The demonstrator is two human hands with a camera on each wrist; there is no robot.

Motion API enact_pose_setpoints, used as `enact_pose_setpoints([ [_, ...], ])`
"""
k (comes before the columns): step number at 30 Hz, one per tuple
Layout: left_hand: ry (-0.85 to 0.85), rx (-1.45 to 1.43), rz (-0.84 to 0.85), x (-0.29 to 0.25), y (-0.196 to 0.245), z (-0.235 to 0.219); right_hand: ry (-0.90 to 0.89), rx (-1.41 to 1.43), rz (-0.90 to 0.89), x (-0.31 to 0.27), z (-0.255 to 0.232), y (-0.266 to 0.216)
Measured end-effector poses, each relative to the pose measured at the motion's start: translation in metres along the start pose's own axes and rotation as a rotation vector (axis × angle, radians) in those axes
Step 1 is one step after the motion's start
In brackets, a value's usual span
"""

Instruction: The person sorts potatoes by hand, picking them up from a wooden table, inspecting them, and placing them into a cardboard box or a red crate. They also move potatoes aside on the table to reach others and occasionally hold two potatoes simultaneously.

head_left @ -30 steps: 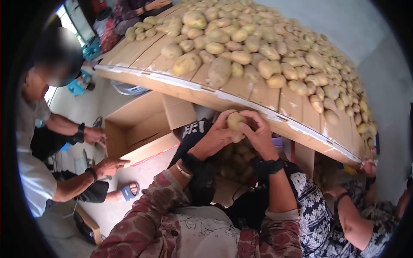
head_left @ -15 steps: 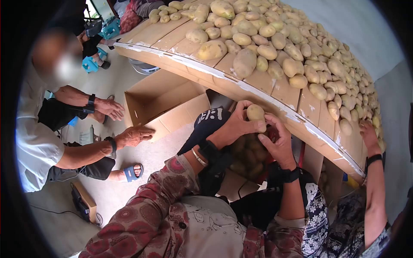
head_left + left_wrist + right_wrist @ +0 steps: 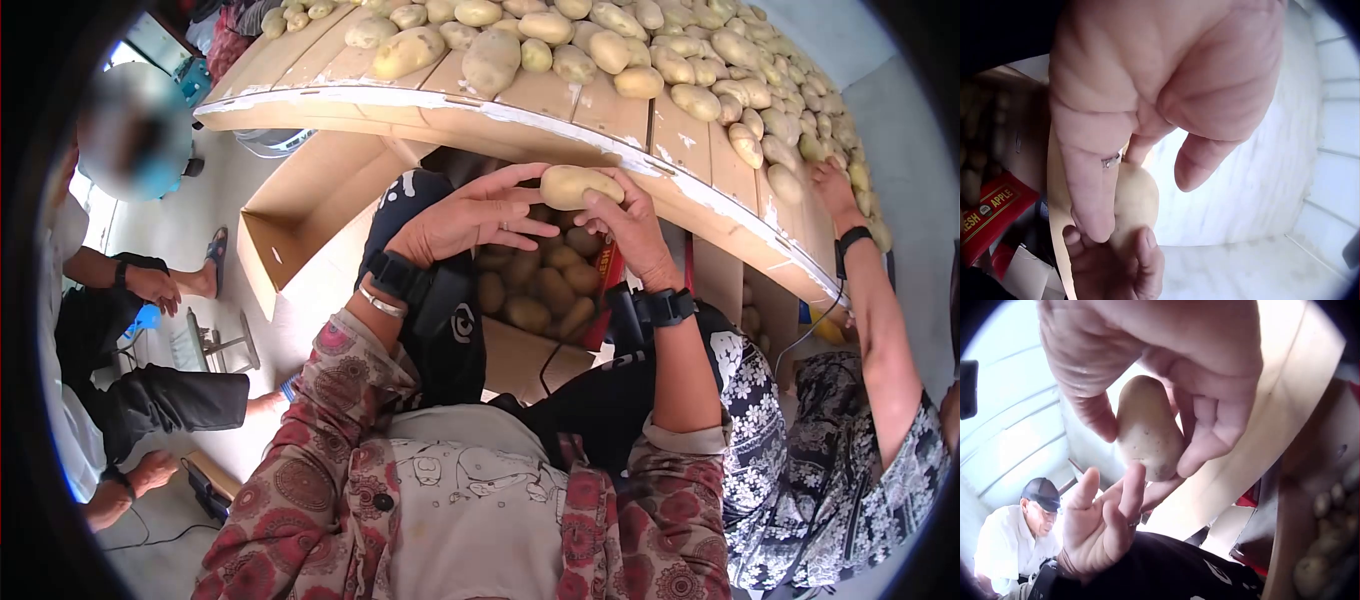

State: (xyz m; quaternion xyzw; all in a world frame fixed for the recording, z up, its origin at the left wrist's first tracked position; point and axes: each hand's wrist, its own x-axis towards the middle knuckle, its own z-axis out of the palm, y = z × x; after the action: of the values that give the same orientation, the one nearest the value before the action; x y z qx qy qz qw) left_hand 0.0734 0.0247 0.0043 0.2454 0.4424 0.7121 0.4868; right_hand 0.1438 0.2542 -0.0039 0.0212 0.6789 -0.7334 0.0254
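A pale yellow potato [image 3: 578, 188] is held in my right hand [image 3: 635, 225], with thumb and fingers around it, in front of the sorting table's edge. In the right wrist view the potato [image 3: 1147, 428] shows small dark specks on its skin. My left hand [image 3: 470, 222] has its fingers spread and extended toward the potato's left end, palm turned to it. Its fingertips come right up to the potato [image 3: 1138, 197] in the left wrist view. Below both hands stands a cardboard box of potatoes [image 3: 530, 290] with a red printed side.
Many potatoes [image 3: 610, 50] lie on the slatted table [image 3: 600, 125], whose front edge has peeling white. A cardboard box [image 3: 275, 245] sits to the left on the floor. One person [image 3: 70, 350] is at the left; another person's arm [image 3: 870, 290] reaches the table at right.
The potato has been turned to lie sideways and is now in my right hand. My left hand has released it and opened out. The person at left has drawn both hands back from the box.
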Motion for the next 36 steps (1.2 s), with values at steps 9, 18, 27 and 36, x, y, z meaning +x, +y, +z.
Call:
enact_pose_setpoints([
  [9, 0.122, -0.122, 0.125, -0.008, 0.005, -0.019, 0.214, -0.119, 0.02, -0.018, -0.022, 0.004],
  [18, 0.117, -0.073, 0.122, -0.017, 0.01, -0.025, 0.143, -0.494, 0.181, -0.029, -0.034, 0.02],
  [27, 0.139, -0.053, 0.142, -0.025, 0.01, -0.032, -0.113, -0.737, -0.106, -0.019, 0.026, 0.071],
  [36, 0.149, -0.026, 0.124, -0.024, 0.014, -0.029, -0.034, -0.938, 0.003, -0.01, 0.012, 0.057],
])
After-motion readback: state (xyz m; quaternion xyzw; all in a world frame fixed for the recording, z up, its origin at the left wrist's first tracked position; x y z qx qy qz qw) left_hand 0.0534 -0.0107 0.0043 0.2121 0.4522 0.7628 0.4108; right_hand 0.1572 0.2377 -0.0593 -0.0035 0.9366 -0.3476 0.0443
